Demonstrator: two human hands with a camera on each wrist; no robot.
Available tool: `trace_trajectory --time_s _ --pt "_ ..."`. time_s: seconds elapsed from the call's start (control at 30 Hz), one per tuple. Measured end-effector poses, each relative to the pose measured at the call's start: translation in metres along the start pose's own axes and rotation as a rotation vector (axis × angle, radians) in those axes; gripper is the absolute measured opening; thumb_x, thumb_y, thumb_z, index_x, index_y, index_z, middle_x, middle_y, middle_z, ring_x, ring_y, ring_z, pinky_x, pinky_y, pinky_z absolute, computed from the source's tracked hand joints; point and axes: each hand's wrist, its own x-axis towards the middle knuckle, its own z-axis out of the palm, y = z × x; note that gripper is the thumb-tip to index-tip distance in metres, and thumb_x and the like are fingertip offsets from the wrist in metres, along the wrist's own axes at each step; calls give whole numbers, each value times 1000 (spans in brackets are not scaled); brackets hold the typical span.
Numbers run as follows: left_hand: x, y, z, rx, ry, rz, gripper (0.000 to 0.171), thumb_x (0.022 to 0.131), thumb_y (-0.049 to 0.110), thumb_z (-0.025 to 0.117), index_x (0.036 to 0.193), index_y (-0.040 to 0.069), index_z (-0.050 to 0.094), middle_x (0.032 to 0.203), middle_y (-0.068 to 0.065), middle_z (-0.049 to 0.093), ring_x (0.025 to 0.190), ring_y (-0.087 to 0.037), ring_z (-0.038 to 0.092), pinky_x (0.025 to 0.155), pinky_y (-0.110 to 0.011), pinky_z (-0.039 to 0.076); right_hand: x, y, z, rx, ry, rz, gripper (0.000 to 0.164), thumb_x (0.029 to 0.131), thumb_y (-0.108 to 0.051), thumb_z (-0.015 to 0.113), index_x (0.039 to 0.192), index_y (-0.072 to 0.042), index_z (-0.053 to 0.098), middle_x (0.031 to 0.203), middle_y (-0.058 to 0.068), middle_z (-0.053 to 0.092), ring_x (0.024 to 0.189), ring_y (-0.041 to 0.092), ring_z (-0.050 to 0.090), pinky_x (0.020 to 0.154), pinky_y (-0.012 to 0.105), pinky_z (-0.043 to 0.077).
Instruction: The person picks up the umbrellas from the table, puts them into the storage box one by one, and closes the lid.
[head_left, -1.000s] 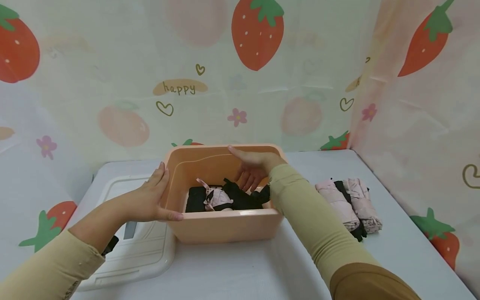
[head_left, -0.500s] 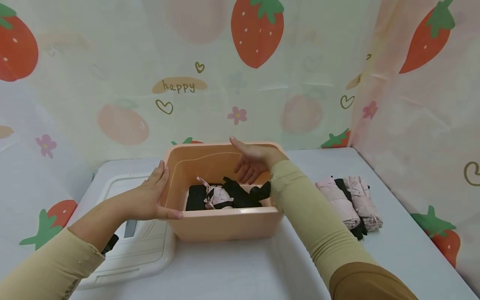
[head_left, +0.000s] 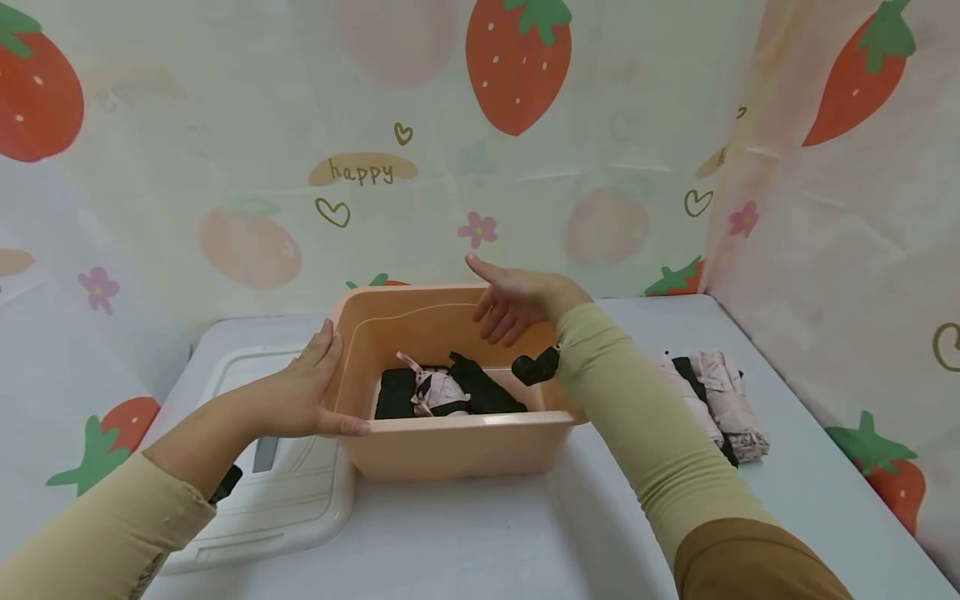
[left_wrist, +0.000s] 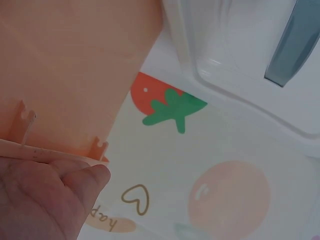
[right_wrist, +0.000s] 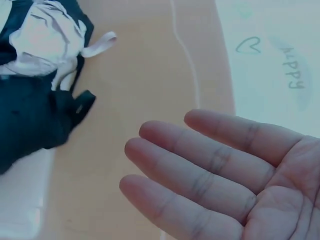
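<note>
An orange-pink storage bin (head_left: 457, 450) stands on the white table. Inside lie a black folded cloth (head_left: 395, 393), a pink-and-black bundled garment (head_left: 441, 392) with a small pink strap, and a black garment (head_left: 486, 387) to its right. My left hand (head_left: 296, 392) rests on the bin's left end, fingers straight along the rim and thumb lying on the front edge. Over the bin's back right part hovers my right hand (head_left: 517, 302), fingers spread and thumb up, holding nothing. In the right wrist view its fingers (right_wrist: 190, 185) point toward the garments.
On the left a white lid (head_left: 262, 517) with a grey handle lies flat, partly behind the left arm. Rolled pink garments (head_left: 723, 400) with a black piece between them lie on the right, partly hidden by the right sleeve. A strawberry-print backdrop (head_left: 420, 100) closes off the back.
My right hand has risen from the black garment up and to the right, with empty fingers. The black garment stays in the bin. The left hand keeps its place on the rim.
</note>
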Motion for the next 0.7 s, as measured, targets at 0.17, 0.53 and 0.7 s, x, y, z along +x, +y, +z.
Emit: trace_trajectory --time_s 0.17,0.53,0.7 --pt "0 0 0 6 5 -3 132 64 69 65 141 -8 -9 148 -24 -19 136 -42 -6 104 -59 13 -15 -7 -9 -38 25 -25 94 81 -77 19 126 -1 51 117 20 58 106 32 57 92 47 43" --pt "2 -5 3 19 9 -13 135 61 73 64 142 -7 -9 148 -21 -19 136 -40 -7 105 -58 12 -65 -9 -40 -69 111 -134 96 79 -79 20 126 0 51 120 19 57 109 30 56 94 46 42" --pt "3 -5 2 22 10 -10 134 61 72 64 142 -7 -9 148 -22 -19 136 -40 -7 105 -57 13 -89 0 -57 -27 139 -195 97 81 -77 18 127 3 48 123 22 54 113 33 53 94 47 42"
